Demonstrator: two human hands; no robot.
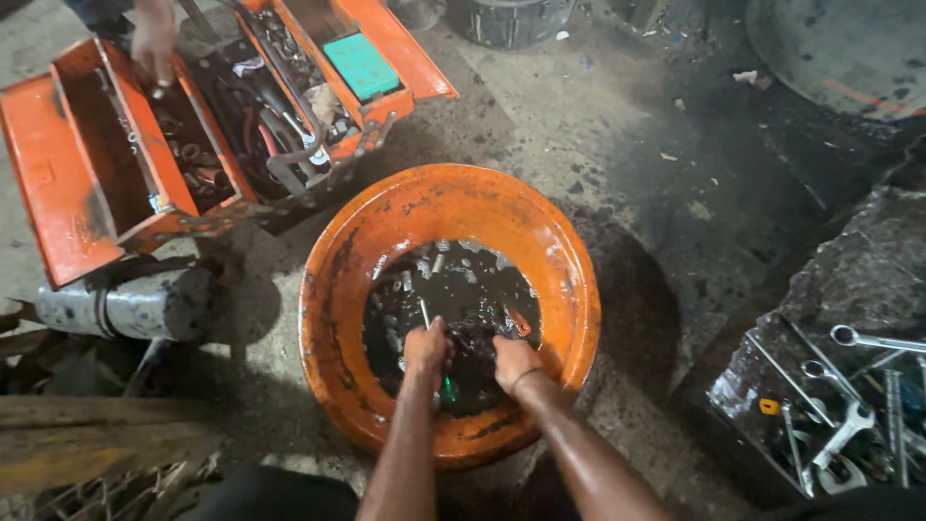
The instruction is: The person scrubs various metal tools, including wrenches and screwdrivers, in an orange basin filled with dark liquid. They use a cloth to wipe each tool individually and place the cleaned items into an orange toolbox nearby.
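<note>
Both hands down in the orange basin (333, 289) on the floor, left hand (426, 349) gripping a green-handled tool (446, 386), right hand (516, 361) closed among dark oily parts (453, 280) — best scrubbed low, splash-free.

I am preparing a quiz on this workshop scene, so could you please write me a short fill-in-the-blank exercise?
1. Both hands, left and right, reach into a round ____ basin.
2. The liquid in the basin looks ____.
3. Another person's hand reaches into the open orange ____.
4. The wrenches lie to the wearer's ____.

Missing: orange; black; toolbox; right
</note>
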